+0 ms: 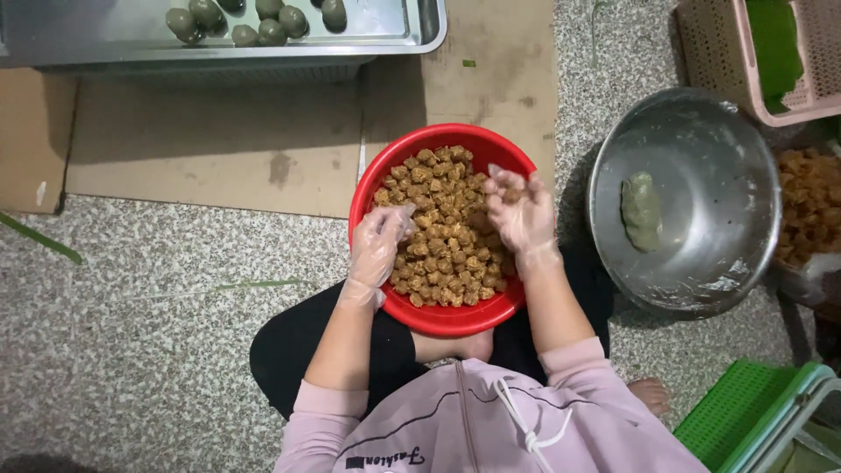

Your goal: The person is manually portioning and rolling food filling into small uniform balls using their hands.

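A person sits on the speckled floor (131,350) with a red bowl (377,188) between the knees; the bowl is full of small brown filling balls (442,236), and both hands wear thin clear gloves. The left hand (378,245) rests at the 9 o'clock side of the bowl, its fingers curled loosely down onto the balls, but I cannot tell if it pinches one; the right hand (519,210) is at about 2 o'clock, raised a little over the heap, its fingers closed around what seems one ball. The heap lies directly under and between the two hands, so both are equally near; the bowl is round and has no long axis. At 3 o'clock from the bowl, well apart, stands a metal basin (701,263) with a lump of green dough (641,210); at 11 o'clock a steel tray (385,31) holds green dumplings (254,22); a sheet of cardboard (219,149) lies between tray and bowl.
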